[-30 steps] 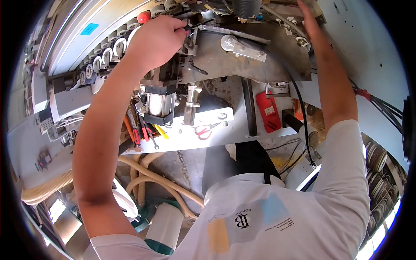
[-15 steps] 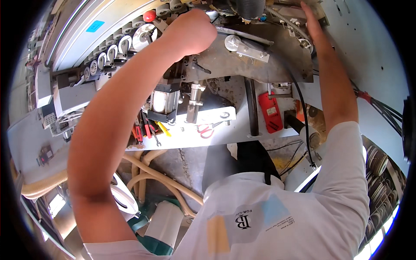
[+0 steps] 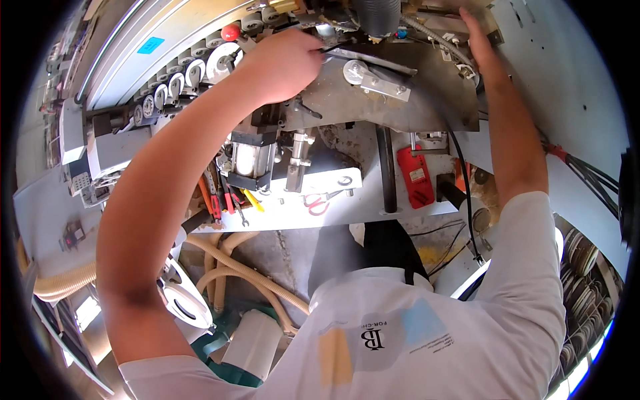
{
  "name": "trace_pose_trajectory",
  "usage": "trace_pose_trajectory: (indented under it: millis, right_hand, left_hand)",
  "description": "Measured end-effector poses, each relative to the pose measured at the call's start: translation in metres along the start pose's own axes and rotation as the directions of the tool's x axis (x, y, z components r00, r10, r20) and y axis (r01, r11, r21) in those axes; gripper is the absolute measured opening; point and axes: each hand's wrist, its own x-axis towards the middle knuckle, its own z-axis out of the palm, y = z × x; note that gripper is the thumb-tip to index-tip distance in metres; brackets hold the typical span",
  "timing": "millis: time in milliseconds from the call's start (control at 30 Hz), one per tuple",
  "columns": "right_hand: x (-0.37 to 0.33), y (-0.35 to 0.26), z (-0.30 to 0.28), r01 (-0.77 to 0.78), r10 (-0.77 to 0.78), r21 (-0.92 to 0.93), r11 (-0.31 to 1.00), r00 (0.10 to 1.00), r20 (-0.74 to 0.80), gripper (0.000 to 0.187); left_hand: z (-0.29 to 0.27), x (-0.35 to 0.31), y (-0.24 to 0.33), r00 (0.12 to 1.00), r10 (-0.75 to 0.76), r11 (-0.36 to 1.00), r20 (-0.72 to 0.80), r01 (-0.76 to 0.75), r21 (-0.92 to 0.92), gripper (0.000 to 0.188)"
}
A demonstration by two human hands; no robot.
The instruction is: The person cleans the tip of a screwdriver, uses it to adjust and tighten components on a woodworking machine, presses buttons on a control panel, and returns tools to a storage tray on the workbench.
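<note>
Currently, the bare left hand is held curled over the machine, with a thin dark rod seen jutting out past its fingers; whether the rod is gripped cannot be told, since the fingertips are hidden. The rod is placed just above the left end of a flat, brownish-grey metal plate, on which a round white roller is mounted beside a silver rectangular bracket. The bare right hand is raised at the far right, between a ribbed grey conduit and a pale grey side panel. It is seen nearly edge-on, so whether anything is grasped by it cannot be told.

Beyond the left forearm, a glossy red ball knob is seen near a row of white disc-shaped rollers. Below the plate, red-handled metal scissors and a red rectangular case are laid on a white ledge.
</note>
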Motion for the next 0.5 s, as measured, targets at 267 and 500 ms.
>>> trace_pose_trajectory:
  millis: [267, 500]
  right_hand:
    - [-0.021, -0.029, -0.023, 0.213, -0.207, 0.0, 0.977, 0.951, 0.228, 0.081]
    - [0.011, 0.005, -0.011, 0.207, -0.212, 0.045, 0.977, 0.961, 0.176, 0.082]
  left_hand:
    - [-0.045, -0.06, 0.017, 0.979, -0.19, 0.98, 0.076, 0.185, 0.074, 0.037]
    - [0.01, -0.135, -0.014, 0.945, -0.213, 0.943, -0.248, 0.131, -0.307, 0.032]
